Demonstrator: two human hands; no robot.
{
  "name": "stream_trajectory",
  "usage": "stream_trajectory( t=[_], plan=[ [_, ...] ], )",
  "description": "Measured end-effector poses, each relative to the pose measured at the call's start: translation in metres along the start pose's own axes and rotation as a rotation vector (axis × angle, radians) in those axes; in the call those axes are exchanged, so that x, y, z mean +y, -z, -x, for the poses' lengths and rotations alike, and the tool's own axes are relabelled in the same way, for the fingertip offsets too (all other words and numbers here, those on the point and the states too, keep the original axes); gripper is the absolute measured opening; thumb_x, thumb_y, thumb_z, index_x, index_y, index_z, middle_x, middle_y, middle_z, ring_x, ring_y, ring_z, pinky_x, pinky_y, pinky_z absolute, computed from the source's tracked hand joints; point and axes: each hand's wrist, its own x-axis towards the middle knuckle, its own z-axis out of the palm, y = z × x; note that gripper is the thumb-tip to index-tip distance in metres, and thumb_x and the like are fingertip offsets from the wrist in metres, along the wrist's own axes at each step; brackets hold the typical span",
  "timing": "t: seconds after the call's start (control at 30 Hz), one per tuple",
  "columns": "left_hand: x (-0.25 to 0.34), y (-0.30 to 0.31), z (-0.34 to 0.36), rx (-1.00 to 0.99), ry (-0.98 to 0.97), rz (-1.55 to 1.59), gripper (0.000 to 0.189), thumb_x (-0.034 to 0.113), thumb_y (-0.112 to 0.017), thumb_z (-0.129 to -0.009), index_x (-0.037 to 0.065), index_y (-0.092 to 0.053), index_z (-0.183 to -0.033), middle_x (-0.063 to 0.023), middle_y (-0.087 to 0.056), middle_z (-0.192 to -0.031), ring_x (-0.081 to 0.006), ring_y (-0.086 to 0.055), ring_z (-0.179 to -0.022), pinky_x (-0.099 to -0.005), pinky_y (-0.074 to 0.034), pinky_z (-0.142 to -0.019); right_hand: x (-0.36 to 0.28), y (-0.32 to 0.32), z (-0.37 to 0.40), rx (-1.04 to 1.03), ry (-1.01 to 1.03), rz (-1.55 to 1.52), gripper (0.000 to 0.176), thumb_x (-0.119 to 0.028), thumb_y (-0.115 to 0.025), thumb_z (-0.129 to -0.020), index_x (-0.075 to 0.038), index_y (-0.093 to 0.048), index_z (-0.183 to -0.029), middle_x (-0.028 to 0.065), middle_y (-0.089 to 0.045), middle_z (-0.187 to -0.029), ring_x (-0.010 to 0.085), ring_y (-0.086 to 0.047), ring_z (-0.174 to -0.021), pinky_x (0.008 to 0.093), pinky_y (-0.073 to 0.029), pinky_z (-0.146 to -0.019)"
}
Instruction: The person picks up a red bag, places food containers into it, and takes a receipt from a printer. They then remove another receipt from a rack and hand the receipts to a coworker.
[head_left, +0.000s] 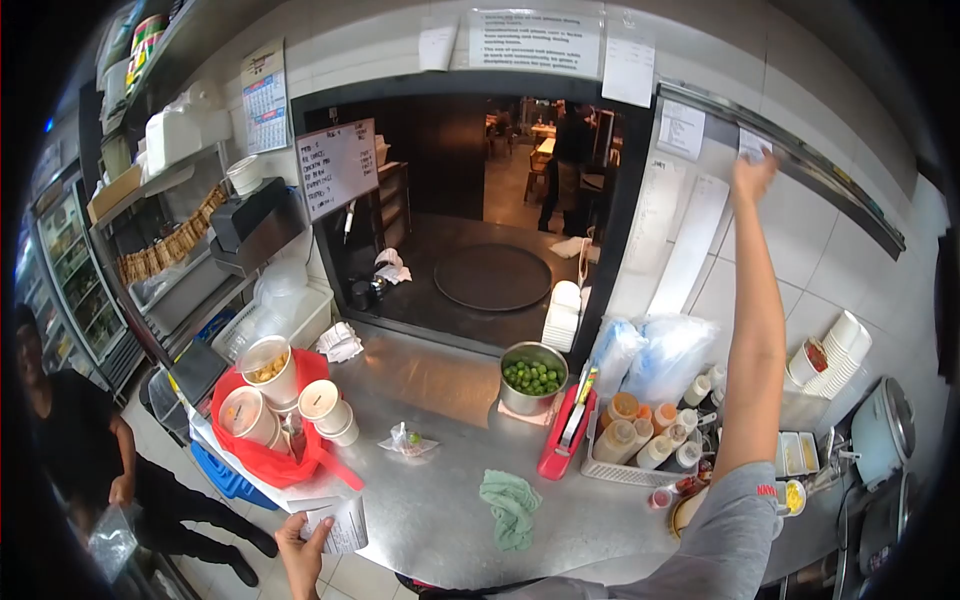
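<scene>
At the lower left, my left hand (302, 550) pinches a printed paper slip (345, 524) over the counter's front edge. My right hand (754, 175) reaches up to the metal rail (800, 155) on the right wall, its fingers at a small white slip (752, 147) hanging there. Another printed slip (682, 130) hangs from the same rail to the left. Beyond my left hand, a red plastic bag (228, 392) lies open around several lidded tubs (322, 400). A crumpled green cloth (510, 510) rests on the steel counter (425, 490).
A pot of green limes (531, 377), a red tape dispenser (567, 432) and a basket of sauce bottles (625, 474) stand on the counter. A round black tray (492, 277) lies in the hatch. At the left stands a person (85, 430); another person (572, 160) is beyond the hatch.
</scene>
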Motion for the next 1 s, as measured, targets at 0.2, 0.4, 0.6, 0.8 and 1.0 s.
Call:
stream_trajectory(
  t=[0.2, 0.4, 0.6, 0.8, 1.0],
  plan=[
    [0.001, -0.007, -0.004, -0.002, 0.021, 0.03, 0.01, 0.003, -0.07, -0.073, -0.003, -0.063, -0.077, 0.0014, -0.059, -0.066, -0.0045, -0.05, -0.058, -0.0208, -0.04, -0.052, 0.061, 0.004, -0.05, -0.208, -0.271, -0.436, 0.048, -0.007, -0.06, -0.076, -0.012, -0.047, -0.121, 0.0117, -0.057, -0.106, 0.0218, -0.053, -0.1, 0.0343, -0.041, -0.086],
    [0.006, -0.014, -0.003, -0.055, -0.019, 0.004, 0.009, 0.002, -0.07, -0.073, -0.003, -0.062, -0.075, 0.0023, -0.058, -0.065, -0.0042, -0.048, -0.057, -0.0211, -0.038, -0.051, 0.049, 0.013, -0.045, -0.341, -0.289, -0.508, 0.032, 0.003, -0.052, -0.072, -0.009, -0.064, -0.099, 0.0082, -0.062, -0.085, 0.0157, -0.056, -0.079, 0.0286, -0.045, -0.07],
    [-0.015, -0.012, -0.01, -0.067, -0.028, -0.005, 0.01, 0.001, -0.07, -0.073, -0.002, -0.06, -0.074, 0.0021, -0.056, -0.065, -0.004, -0.045, -0.059, -0.0205, -0.036, -0.053, 0.033, 0.029, 0.004, -0.476, -0.292, -0.626, 0.041, 0.009, -0.045, -0.067, -0.006, -0.068, -0.098, 0.0091, -0.065, -0.094, 0.0128, -0.057, -0.07, 0.0241, -0.046, -0.058],
    [-0.017, -0.019, -0.012, -0.055, -0.048, 0.048, 0.01, 0.002, -0.069, -0.074, -0.004, -0.06, -0.075, 0.0013, -0.057, -0.068, -0.0047, -0.046, -0.06, -0.021, -0.036, -0.053, -0.015, 0.035, 0.02, -0.613, -0.341, -0.679, 0.045, 0.011, -0.044, -0.067, -0.005, -0.067, -0.102, 0.0111, -0.064, -0.1, 0.0153, -0.058, -0.08, 0.0244, -0.047, -0.068],
    [0.001, -0.026, -0.012, -0.096, -0.114, -0.009, 0.008, 0.002, -0.064, -0.078, -0.004, -0.06, -0.081, 0.0, -0.057, -0.07, -0.0056, -0.047, -0.065, -0.0211, -0.037, -0.057, 0.005, -0.021, -0.021, -0.579, -0.268, -0.552, 0.047, 0.008, -0.047, -0.065, -0.005, -0.065, -0.107, 0.0191, -0.062, -0.105, 0.0258, -0.059, -0.097, 0.0283, -0.044, -0.084]
  ],
)
